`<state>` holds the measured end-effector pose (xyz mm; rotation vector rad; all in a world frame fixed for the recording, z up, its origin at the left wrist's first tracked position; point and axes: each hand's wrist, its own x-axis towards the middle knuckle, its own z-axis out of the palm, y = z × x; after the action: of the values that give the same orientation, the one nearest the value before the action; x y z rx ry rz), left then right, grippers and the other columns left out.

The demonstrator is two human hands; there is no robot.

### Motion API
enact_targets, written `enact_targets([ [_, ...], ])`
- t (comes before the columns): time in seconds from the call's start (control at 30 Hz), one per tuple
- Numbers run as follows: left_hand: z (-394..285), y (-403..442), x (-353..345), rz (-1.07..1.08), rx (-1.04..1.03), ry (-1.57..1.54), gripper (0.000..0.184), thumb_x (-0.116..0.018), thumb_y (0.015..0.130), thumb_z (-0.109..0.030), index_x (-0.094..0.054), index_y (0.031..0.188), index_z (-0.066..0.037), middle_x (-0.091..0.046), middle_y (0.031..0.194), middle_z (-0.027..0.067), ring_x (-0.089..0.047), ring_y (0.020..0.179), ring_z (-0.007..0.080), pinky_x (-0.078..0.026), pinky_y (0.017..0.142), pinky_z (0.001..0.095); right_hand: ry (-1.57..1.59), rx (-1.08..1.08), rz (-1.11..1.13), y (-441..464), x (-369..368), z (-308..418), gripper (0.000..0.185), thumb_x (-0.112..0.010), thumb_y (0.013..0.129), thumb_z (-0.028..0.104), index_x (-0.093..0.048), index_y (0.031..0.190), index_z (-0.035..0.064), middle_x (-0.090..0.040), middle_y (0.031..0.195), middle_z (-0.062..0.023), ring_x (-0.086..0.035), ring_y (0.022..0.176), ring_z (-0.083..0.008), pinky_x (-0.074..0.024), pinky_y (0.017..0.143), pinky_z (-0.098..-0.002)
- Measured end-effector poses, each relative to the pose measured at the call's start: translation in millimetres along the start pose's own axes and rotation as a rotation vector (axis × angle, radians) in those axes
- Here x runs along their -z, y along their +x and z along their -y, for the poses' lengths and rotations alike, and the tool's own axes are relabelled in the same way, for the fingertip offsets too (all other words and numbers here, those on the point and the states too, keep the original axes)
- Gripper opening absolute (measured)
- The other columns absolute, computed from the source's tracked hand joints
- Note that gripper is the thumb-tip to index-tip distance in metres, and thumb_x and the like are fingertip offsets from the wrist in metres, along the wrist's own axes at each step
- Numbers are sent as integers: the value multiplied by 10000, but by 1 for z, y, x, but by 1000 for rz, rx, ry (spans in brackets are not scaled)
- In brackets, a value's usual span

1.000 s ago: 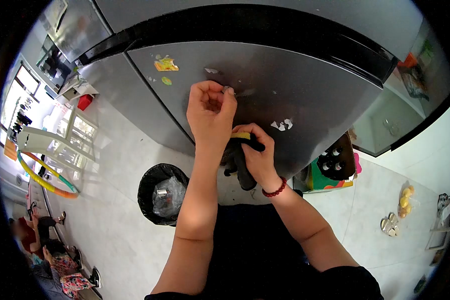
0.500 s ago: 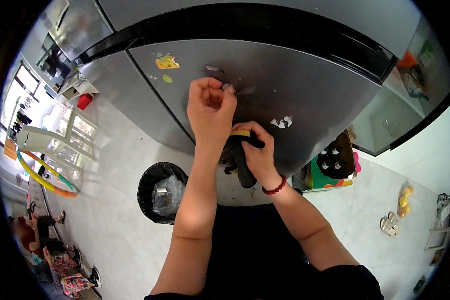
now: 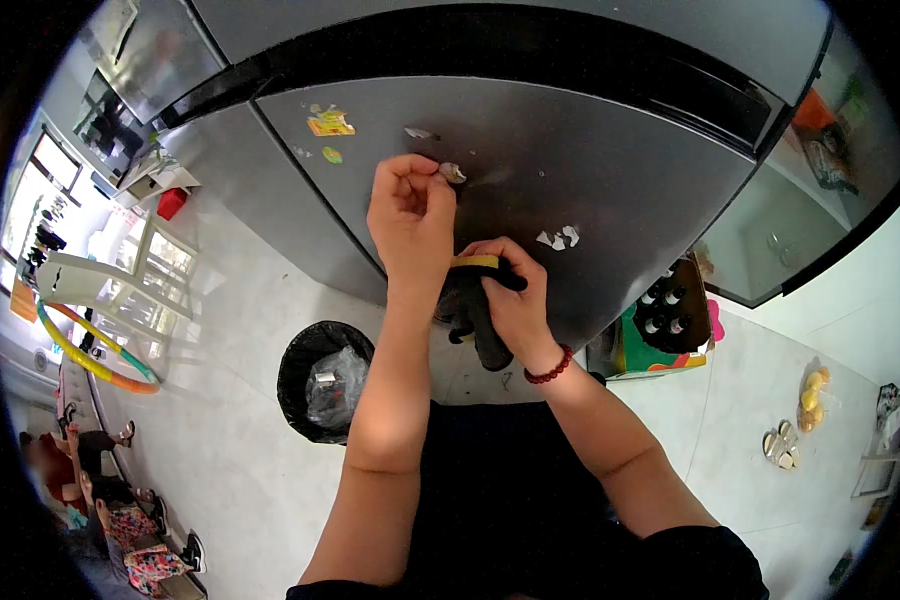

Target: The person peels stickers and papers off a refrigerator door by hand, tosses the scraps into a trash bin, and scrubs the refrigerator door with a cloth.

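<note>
My left hand [image 3: 408, 215] is at the grey fridge door [image 3: 590, 150], its thumb and forefinger pinched at a small curled sticker scrap [image 3: 453, 173]. Whether that scrap still clings to the door I cannot tell. A dark glove [image 3: 488, 325] with a yellow cuff edge hangs bunched in my right hand [image 3: 515, 295], just below the left. Torn white sticker remnants [image 3: 558, 238] stay on the door to the right. A thin scrap [image 3: 420, 133] lies above my left fingers, and a yellow sticker [image 3: 330, 123] sits further left.
A black-lined bin [image 3: 325, 385] with clear plastic inside stands on the floor at left. By the fridge's right side is a box of bottles [image 3: 665, 325]. Sandals [image 3: 782, 444] and a bag of yellow fruit [image 3: 813, 398] lie at right. People [image 3: 110, 500] sit at far left.
My left hand has shifted slightly left, and more of the curled scrap shows beside its fingertips. The right hand keeps its hold on the glove.
</note>
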<state>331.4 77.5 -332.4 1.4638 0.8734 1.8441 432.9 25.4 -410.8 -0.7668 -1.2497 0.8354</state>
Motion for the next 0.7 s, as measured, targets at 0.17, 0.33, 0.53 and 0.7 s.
enact_targets([
  [0.17, -16, -13, -10, -101, -121, 271, 106, -684, 848, -35, -622, 934, -25, -652, 795, 36, -597, 674, 76, -476, 630, 213, 14, -13, 0, 2, 0, 7, 241, -554, 742, -150, -586, 942, -20, -665, 950, -102, -632, 959, -174, -454, 902, -290],
  [0.33, -11, -18, -13, -208, -198, 449, 91, -720, 837, -87, -662, 849, -18, -684, 764, 60, -629, 631, 101, -495, 605, 236, -56, -5, 5, 3, -2, 11, 254, -557, 744, -151, -591, 953, -12, -667, 952, -99, -635, 966, -173, -461, 896, -292],
  [0.53, -18, -19, -20, -226, -110, 459, 111, -714, 847, -108, -664, 827, -11, -680, 736, 55, -627, 624, 102, -492, 592, 238, -36, -36, 20, 4, -3, 3, 267, -589, 736, -151, -595, 962, -10, -670, 960, -103, -641, 981, -180, -470, 900, -299],
  [0.7, -18, -18, -23, -240, -202, 599, 130, -707, 861, -127, -674, 822, -7, -669, 714, 44, -597, 622, 77, -471, 574, 234, -72, -14, 20, 6, -1, 2, 258, -611, 730, -150, -596, 947, -11, -672, 961, -107, -647, 981, -189, -479, 896, -304],
])
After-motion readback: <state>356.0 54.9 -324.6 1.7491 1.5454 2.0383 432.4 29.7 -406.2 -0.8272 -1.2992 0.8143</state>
